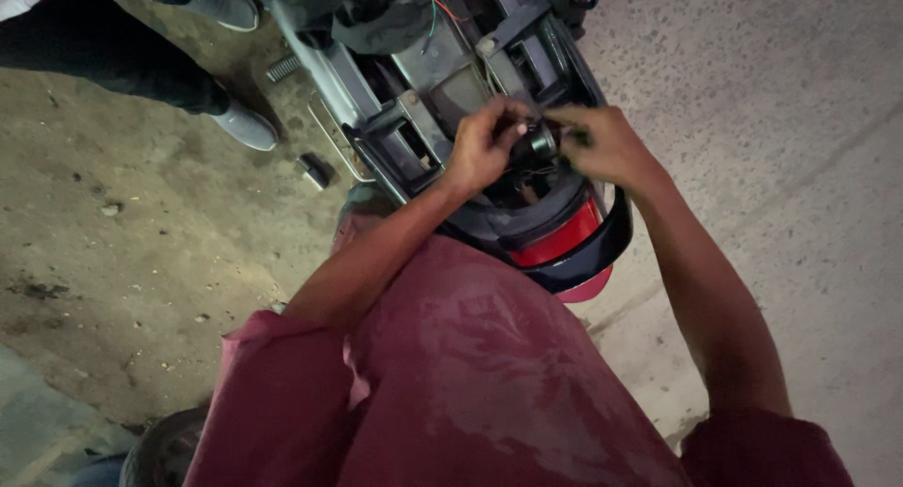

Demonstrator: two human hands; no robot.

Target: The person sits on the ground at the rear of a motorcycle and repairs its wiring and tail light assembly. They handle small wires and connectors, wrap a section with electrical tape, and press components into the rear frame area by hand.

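**Both hands on a small black part at the tail of a stripped scooter**

Nearest to us is our own maroon shirt [470, 374], filling the lower middle of the view, with both bare forearms reaching up and away from it. Low at the left edge sits part of a dark round object [160, 454]; we cannot tell what it is.

Just past the shirt comes the scooter's rear end: a red tail light [560, 238] set in a dark curved housing [602, 252]. Directly above it our hands meet. Our left hand [484, 143] is curled shut, its fingers pinched around a small black cylindrical part [538, 143] that sits just over the tail light, at the back of the open frame. Our right hand [607, 143] closes on the same part from the other side, fingertips touching it. Thin wires seem to run below the part, but they are too dark to trace.

Beyond the hands lies the bared grey frame [423, 82], its seat and panels off, with brackets, black plastic pieces and a red wire [447, 7] showing further up.

Farther left, on the dirty concrete floor [141, 233], a small dark block [315, 170] lies beside the frame. Farthest off, at the upper left, another person stands in grey shoes [243, 125] and dark trousers.
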